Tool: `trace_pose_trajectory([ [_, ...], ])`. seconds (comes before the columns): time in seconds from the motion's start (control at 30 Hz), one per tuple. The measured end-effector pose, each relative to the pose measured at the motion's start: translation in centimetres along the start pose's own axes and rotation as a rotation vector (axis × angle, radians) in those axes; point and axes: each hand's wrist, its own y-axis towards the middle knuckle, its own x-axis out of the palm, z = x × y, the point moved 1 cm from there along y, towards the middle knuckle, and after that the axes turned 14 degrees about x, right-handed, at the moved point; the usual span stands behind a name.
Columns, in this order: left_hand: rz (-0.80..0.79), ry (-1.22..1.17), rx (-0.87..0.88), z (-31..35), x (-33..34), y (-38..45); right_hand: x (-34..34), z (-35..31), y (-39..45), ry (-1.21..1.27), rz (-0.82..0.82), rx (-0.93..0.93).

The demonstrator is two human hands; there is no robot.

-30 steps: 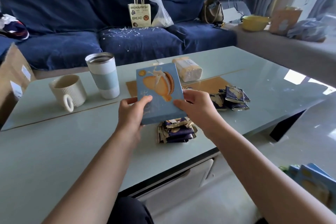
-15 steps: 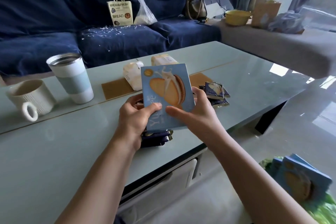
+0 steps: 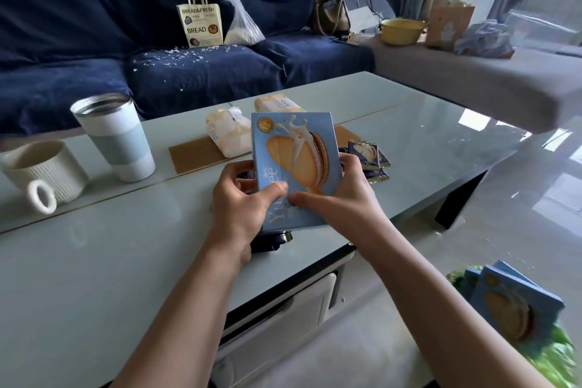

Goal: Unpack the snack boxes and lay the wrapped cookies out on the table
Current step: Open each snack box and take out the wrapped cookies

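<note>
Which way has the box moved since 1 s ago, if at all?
Yes, rightward. The box now leaves the tissue pack it hid showing on its left, and its edge is closer to the right cookie pile.

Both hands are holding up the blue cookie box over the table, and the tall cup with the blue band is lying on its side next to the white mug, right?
Not quite. In the head view the tall cup stands upright beside the white mug. The rest is right: left hand and right hand hold the blue cookie box above the table.
</note>
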Motion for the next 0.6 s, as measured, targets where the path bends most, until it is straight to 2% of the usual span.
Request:
trace_pose_trajectory([
  [0.17, 0.006, -0.087, -0.053, -0.1, -0.4, 0.2, -1.5, -0.3, 0.2, 0.206, -0.112, 0.104],
  [0.43, -0.034, -0.084, -0.058, 0.0, 0.5, -0.9, -1.4, -0.4, 0.0, 0.034, 0.026, 0.009],
  [0.6, -0.012, -0.078, -0.107, 1.1, 0.2, -1.0, -1.9, -1.0, -0.8, 0.093, 0.001, 0.000],
])
